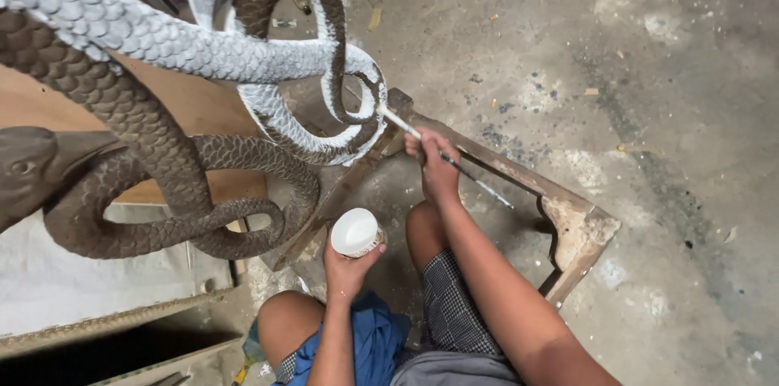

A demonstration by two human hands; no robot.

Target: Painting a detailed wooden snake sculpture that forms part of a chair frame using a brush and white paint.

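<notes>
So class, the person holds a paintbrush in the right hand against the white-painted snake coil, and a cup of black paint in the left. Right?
Not quite. The head view shows the cup in the left hand holds white paint, not black. The right hand does hold the brush against the white coil.

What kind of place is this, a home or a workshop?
Probably a sculptor's or craft workshop: a large scaled serpent sculpture partly coated white, a brush in the right hand, and a stained, scrap-strewn concrete floor.

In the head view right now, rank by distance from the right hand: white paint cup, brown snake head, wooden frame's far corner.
From the right hand:
1. White paint cup, lower left, in the left hand.
2. Wooden frame's far corner, to the right.
3. Brown snake head, far left edge.
</notes>
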